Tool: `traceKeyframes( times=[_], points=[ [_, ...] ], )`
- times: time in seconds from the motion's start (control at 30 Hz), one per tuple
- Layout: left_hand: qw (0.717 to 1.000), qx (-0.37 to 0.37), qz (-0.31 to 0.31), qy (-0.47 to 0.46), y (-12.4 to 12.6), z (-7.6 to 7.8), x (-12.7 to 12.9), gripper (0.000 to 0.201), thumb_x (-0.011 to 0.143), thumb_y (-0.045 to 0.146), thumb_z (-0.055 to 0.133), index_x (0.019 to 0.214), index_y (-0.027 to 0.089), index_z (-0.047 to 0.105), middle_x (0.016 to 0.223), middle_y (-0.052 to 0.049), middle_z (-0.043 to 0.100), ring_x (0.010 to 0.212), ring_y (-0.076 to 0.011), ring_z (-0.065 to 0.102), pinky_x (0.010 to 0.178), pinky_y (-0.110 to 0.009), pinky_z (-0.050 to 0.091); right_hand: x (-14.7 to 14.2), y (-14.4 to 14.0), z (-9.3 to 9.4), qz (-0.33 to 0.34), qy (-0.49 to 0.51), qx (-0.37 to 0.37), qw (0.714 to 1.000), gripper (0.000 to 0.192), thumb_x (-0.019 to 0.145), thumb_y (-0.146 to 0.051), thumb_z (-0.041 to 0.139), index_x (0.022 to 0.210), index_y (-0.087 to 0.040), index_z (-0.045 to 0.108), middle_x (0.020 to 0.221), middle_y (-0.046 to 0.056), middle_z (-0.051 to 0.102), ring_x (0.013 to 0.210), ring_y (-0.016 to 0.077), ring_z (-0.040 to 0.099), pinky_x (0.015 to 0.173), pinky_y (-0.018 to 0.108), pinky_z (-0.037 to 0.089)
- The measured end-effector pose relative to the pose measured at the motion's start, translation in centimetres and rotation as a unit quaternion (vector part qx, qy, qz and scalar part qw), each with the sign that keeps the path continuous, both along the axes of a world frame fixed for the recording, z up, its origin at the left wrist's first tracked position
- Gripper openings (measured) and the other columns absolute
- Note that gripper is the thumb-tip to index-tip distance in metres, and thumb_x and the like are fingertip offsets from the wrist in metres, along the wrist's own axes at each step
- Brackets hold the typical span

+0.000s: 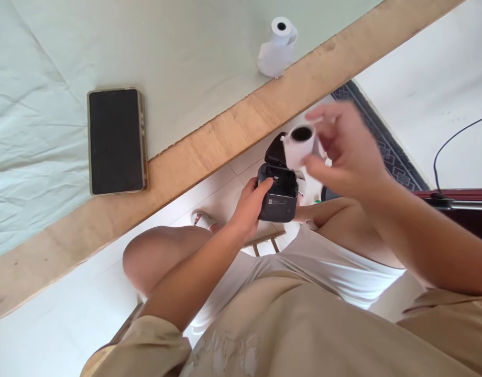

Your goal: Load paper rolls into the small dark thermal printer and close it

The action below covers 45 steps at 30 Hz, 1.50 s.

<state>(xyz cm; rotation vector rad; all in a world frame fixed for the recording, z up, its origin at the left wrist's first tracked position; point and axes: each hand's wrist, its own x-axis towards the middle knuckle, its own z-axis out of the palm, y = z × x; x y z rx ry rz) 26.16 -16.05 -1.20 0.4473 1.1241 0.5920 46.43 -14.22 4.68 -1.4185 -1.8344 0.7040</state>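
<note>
The small printer [277,193] sits lid-open in the left hand [249,205] grip; the right hand [343,152] pinches a paper roll [299,142] just above, not yet seated; a spare roll [278,47] waits on the far tabletop [233,125]

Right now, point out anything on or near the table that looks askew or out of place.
The paper roll on the table sits close to the wooden edge with a loose tail unwound beneath it. The phone lies flat and intact. The printer in the left hand has its lid open. Nothing looks spilled or damaged.
</note>
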Motion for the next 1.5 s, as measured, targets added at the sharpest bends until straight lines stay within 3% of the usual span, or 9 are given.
traceKeyframes(
  times=[0.2, 0.27, 0.43, 0.63, 0.83, 0.93, 1.03, 1.2, 1.5],
  points=[
    [0.999, 0.032, 0.027, -0.021, -0.1, -0.8, 0.5, 0.047, 0.081, 0.057, 0.09, 0.103, 0.022, 0.069, 0.099, -0.003, 0.078, 0.094, -0.0215, 0.074, 0.08, -0.03, 0.054, 1.1, -1.9, -4.1, 0.051, -0.19, 0.002, 0.98, 0.006, 0.095, -0.025, 0.059, 0.097, -0.026, 0.065, 0.107, 0.004, 0.085, 0.091, 0.0245, 0.076, 0.085, 0.039, 0.056],
    [0.998, 0.04, 0.042, -0.023, -0.1, -1.1, 0.6, 0.043, 0.083, 0.057, 0.088, 0.098, 0.022, 0.069, 0.096, -0.002, 0.075, 0.092, -0.0203, 0.072, 0.081, -0.029, 0.054, 1.0, -1.8, -4.3, 0.057, -0.207, 0.0, 0.977, 0.01, 0.096, -0.021, 0.056, 0.09, -0.025, 0.063, 0.103, 0.003, 0.084, 0.09, 0.0233, 0.075, 0.083, 0.037, 0.054],
    [0.998, 0.049, 0.034, -0.026, 0.2, -1.4, 1.0, 0.036, 0.086, 0.051, 0.088, 0.094, 0.022, 0.068, 0.091, 0.0, 0.071, 0.086, -0.0174, 0.066, 0.077, -0.028, 0.051, 1.3, -1.9, -4.2, 0.069, -0.196, -0.014, 0.978, 0.015, 0.092, -0.016, 0.056, 0.097, -0.026, 0.066, 0.106, 0.003, 0.084, 0.093, 0.0234, 0.076, 0.085, 0.037, 0.053],
    [0.998, 0.05, 0.017, -0.016, 0.5, -1.3, 1.4, 0.032, 0.088, 0.048, 0.087, 0.1, 0.022, 0.071, 0.094, 0.0, 0.071, 0.089, -0.0188, 0.067, 0.081, -0.029, 0.053, 1.6, -1.7, -4.8, 0.097, -0.185, -0.041, 0.977, 0.046, 0.089, -0.021, 0.064, 0.135, -0.022, 0.068, 0.122, 0.01, 0.081, 0.104, 0.0282, 0.074, 0.086, 0.037, 0.05],
    [0.998, 0.066, 0.007, 0.008, 0.5, -1.2, 1.4, 0.032, 0.086, 0.046, 0.089, 0.1, 0.022, 0.072, 0.091, 0.001, 0.068, 0.085, -0.0162, 0.063, 0.077, -0.026, 0.05, 1.5, -1.5, -5.5, 0.121, -0.243, -0.038, 0.962, 0.027, 0.093, -0.015, 0.058, 0.115, -0.021, 0.074, 0.113, 0.011, 0.081, 0.104, 0.0281, 0.074, 0.086, 0.037, 0.045],
    [0.998, 0.058, 0.011, 0.009, 0.5, -1.2, 1.4, 0.035, 0.086, 0.049, 0.09, 0.098, 0.022, 0.072, 0.093, 0.0, 0.071, 0.087, -0.0175, 0.066, 0.077, -0.027, 0.053, 1.7, -1.7, -5.4, 0.102, -0.245, -0.008, 0.964, 0.024, 0.093, -0.018, 0.061, 0.112, -0.022, 0.075, 0.103, 0.009, 0.082, 0.101, 0.0283, 0.074, 0.087, 0.038, 0.043],
    [0.999, 0.05, 0.015, 0.0, 0.4, -1.2, 1.4, 0.039, 0.086, 0.052, 0.091, 0.099, 0.021, 0.072, 0.096, -0.002, 0.074, 0.093, -0.0209, 0.071, 0.081, -0.03, 0.057, 2.0, -1.9, -5.1, 0.074, -0.219, 0.038, 0.972, 0.027, 0.097, -0.025, 0.06, 0.119, -0.024, 0.076, 0.111, 0.008, 0.083, 0.104, 0.0288, 0.076, 0.088, 0.039, 0.044],
    [0.999, 0.045, 0.027, -0.008, 0.3, -1.3, 1.4, 0.041, 0.087, 0.053, 0.092, 0.106, 0.022, 0.074, 0.104, -0.004, 0.077, 0.103, -0.0243, 0.076, 0.09, -0.033, 0.06, 1.7, -2.2, -5.5, -0.007, -0.217, 0.004, 0.976, 0.022, 0.095, -0.029, 0.063, 0.115, -0.024, 0.071, 0.103, 0.007, 0.083, 0.088, 0.0267, 0.072, 0.085, 0.04, 0.046],
    [0.996, 0.076, 0.036, 0.001, 0.3, -1.4, 1.4, 0.041, 0.086, 0.052, 0.091, 0.106, 0.022, 0.072, 0.103, -0.003, 0.077, 0.104, -0.023, 0.075, 0.088, -0.03, 0.058, 0.6, -2.2, -6.3, -0.015, -0.263, 0.035, 0.964, 0.011, 0.096, -0.022, 0.061, 0.102, -0.024, 0.07, 0.095, 0.006, 0.081, 0.09, 0.0271, 0.073, 0.086, 0.041, 0.046]
  ],
)
